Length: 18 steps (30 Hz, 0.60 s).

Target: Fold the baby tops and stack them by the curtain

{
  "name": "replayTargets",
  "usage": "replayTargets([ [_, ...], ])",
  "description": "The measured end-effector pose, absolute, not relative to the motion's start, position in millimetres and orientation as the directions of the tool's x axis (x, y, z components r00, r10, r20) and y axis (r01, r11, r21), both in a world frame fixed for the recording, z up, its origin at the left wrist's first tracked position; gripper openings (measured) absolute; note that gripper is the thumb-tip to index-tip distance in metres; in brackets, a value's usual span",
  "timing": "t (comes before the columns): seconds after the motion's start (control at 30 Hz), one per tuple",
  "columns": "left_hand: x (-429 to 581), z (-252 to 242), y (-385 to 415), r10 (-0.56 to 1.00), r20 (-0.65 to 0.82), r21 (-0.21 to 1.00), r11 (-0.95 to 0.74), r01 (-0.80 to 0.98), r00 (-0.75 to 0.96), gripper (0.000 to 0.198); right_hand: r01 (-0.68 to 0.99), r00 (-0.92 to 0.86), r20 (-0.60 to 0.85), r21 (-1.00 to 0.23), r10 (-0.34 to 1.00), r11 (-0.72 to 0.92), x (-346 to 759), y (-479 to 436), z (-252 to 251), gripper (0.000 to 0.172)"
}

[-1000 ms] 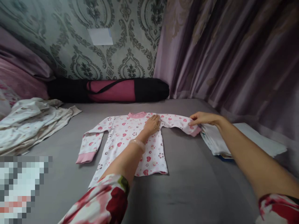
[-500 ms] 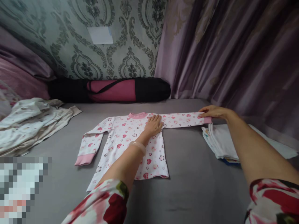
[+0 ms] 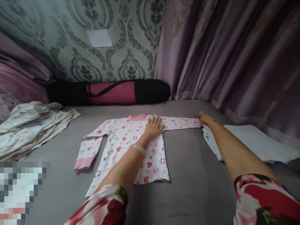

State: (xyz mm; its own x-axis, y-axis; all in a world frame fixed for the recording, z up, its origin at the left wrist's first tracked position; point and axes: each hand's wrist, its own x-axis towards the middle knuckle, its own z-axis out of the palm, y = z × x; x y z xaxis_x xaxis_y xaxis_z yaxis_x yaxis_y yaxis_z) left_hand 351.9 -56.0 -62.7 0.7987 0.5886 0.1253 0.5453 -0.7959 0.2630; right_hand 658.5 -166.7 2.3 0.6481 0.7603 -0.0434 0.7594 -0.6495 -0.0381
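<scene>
Pressing shirt (image 3: 131, 140) chest with left hand (image 3: 153, 127), flat, spread. Touching cuff end of sleeve (image 3: 182, 122), stretched straight rightward, with right hand (image 3: 205, 118); grip unclear.

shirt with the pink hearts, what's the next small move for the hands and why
Probably bring the right hand inward, folding the sleeve across the shirt. The sleeve lies straight out, its end under that hand, and the left hand lies flat by the shoulder, where a fold line would fall.

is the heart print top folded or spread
Spread: the top lies flat, both sleeves out, left hand on its chest, right hand at one sleeve end.
</scene>
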Motion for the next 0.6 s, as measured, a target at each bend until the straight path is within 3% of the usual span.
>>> replayTargets([
  [0.1, 352, -62, -57, 0.584, 0.116, 0.256, -0.799, 0.544, 0.803, 0.065, 0.747, 0.665, -0.021, 0.043, 0.747, -0.663, 625, -157, -4, 0.029],
  [0.17, 352, -62, -56, 0.581, 0.116, 0.257, -0.801, 0.541, 0.806, 0.066, 0.804, 0.594, 0.001, 0.036, 0.804, -0.594, 589, -147, -13, 0.038],
  [0.23, 353, -64, -56, 0.586, 0.121, 0.257, -0.798, 0.544, 0.802, 0.066, 0.924, 0.372, -0.003, -0.097, 0.928, -0.371, 546, -137, -24, 0.048],
  [0.33, 353, -65, -55, 0.583, 0.105, 0.216, -0.804, 0.554, 0.806, 0.064, 0.925, 0.166, -0.055, -0.338, 0.985, -0.175, 490, -128, -39, 0.063],
  [0.47, 353, -65, -55, 0.566, 0.084, 0.166, -0.819, 0.549, 0.820, 0.063, 0.889, 0.152, -0.107, -0.421, 0.983, -0.183, 466, -127, -48, 0.072],
  [0.6, 354, -66, -56, 0.595, 0.102, 0.205, -0.796, 0.569, 0.797, 0.064, 0.913, 0.245, -0.128, -0.303, 0.961, -0.273, 486, -130, -51, 0.071],
])
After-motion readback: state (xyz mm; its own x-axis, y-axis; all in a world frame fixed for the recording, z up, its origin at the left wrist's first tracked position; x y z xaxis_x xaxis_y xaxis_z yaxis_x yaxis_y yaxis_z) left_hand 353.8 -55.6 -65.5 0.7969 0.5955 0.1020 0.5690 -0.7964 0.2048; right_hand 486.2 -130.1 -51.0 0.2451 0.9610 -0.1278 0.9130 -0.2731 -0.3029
